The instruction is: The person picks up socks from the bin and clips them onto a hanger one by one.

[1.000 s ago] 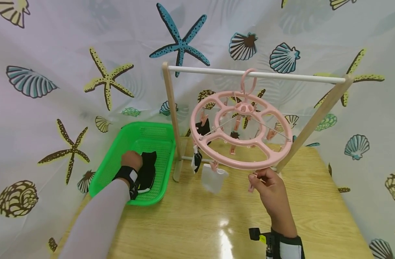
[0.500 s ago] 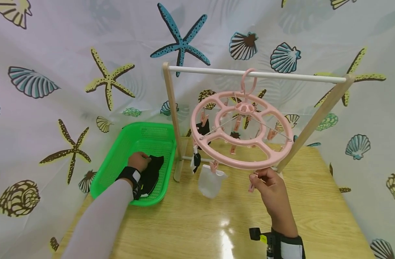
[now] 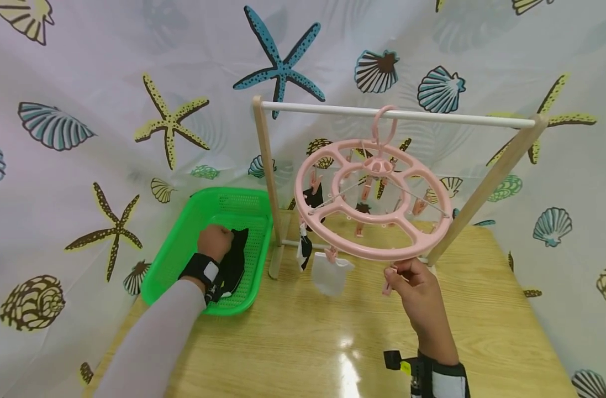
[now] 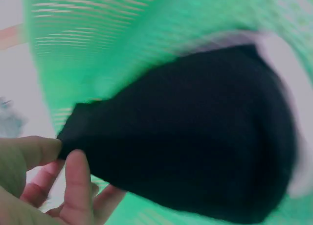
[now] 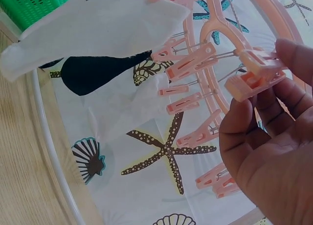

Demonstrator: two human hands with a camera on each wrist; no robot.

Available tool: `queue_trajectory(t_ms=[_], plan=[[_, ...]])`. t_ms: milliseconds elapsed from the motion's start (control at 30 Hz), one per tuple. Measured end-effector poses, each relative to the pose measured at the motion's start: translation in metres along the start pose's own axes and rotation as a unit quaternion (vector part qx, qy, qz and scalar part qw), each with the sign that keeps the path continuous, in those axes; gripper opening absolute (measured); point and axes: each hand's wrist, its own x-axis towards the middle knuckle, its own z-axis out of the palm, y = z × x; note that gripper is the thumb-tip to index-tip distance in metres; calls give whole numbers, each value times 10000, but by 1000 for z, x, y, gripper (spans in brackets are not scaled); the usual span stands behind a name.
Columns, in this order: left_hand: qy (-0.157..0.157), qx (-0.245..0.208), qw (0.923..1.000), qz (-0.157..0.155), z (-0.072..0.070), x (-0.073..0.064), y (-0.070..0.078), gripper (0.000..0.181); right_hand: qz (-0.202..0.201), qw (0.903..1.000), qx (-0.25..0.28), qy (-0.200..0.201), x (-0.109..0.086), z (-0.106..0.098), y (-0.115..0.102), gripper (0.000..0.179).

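Observation:
In the green basket my left hand (image 3: 215,242) pinches a narrow end of a black sock (image 4: 186,127) between thumb and fingers. The sock's wide end has a white edge and lies toward the basket's mesh. My right hand (image 3: 418,293) holds a pink clothespin (image 5: 257,73) below the front rim of a round pink hanger (image 3: 372,252). That clothespin has no cloth in it. To its left, a white cloth piece (image 3: 330,275) hangs from another clip, and a black-and-white piece (image 3: 304,249) hangs farther left.
The hanger hooks over a white rod (image 3: 327,109) on a wooden stand (image 3: 267,157). The green basket (image 3: 158,269) stands left of the stand on the wood-grain table (image 3: 293,342). Several other clips dangle under the rings, and a patterned curtain (image 3: 193,50) closes off the back.
My left hand has taken hold of the sock's end and shifted it slightly within the basket. The white cloth swings a little. My right hand stays at the same clothespin.

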Motion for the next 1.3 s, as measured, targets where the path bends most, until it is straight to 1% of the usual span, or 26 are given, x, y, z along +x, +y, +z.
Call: queue_trajectory(t_ms=[67, 133, 167, 233, 300, 400, 433, 467, 500, 600, 633, 733, 800, 867, 967, 1033, 1100, 1133, 1200, 1267, 1300], plan=[[-114, -566, 9980, -249, -4, -2, 8, 26, -7, 10000, 15, 8, 0, 0, 0, 8], [-263, -1147, 9922, -404, -10, -7, 17, 31, -12, 10000, 13, 15, 0, 0, 0, 8], [-361, -1435, 9879, -472, -13, -11, 22, 34, -5, 10000, 15, 17, 0, -1, 0, 8], [-444, -1914, 9792, -501, -18, -18, 32, 36, 23, 10000, 14, 19, -1, -1, 0, 8], [-472, -2237, 9725, -442, -23, -26, 42, 36, 45, 10000, 9, 20, -1, -2, -1, 8], [-533, -2427, 9683, -258, -28, -38, 54, 36, 42, 10000, -12, 20, -1, -2, 0, 9], [-538, -2427, 9684, -175, -29, -42, 58, 36, 40, 10000, -5, 20, -1, -2, 0, 9], [-561, -2397, 9692, -75, -30, -47, 63, 37, 41, 10000, -9, 16, -1, -2, 0, 9], [-550, -2291, 9718, 40, -31, -51, 68, 36, 39, 10000, -1, 10, -1, -2, 1, 10], [-423, -2017, 9774, 481, -31, -65, 83, 32, 31, 10000, 4, 8, -1, -2, 1, 10], [-372, -1965, 9778, 626, -30, -70, 88, 30, 26, 10000, 10, 8, -1, -2, 1, 10], [-295, -1920, 9766, 928, -25, -90, 100, 26, -13, 10000, 41, 26, -2, -2, 2, 10], [-300, -2010, 9739, 1011, -20, -107, 107, 25, -23, 9999, 75, 62, -3, -1, 3, 9], [-273, -2140, 9714, 992, -15, -123, 110, 24, -53, 9999, 112, 85, -4, 0, 3, 8], [-323, -2451, 9656, 808, -8, -142, 112, 21, -84, 9998, 146, 137, -5, 2, 3, 9], [-350, -2656, 9608, 720, -4, -151, 114, 19, -147, 9996, 198, 157, -5, 3, 3, 10], [-455, -2938, 9521, 719, 2, -157, 117, 16, -216, 9992, 271, 199, -5, 4, 3, 10], [-503, -3051, 9477, 789, 5, -161, 119, 14, -260, 9989, 317, 223, -5, 4, 4, 11], [-659, -3187, 9413, 900, 12, -167, 124, 14, -346, 9984, 383, 249, -6, 4, 4, 9], [-907, -3266, 9356, 987, 21, -174, 130, 14, -419, 9978, 454, 245, -6, 5, 4, 9], [-1033, -3261, 9342, 1012, 24, -177, 133, 14, -464, 9975, 485, 230, -7, 6, 4, 8]])
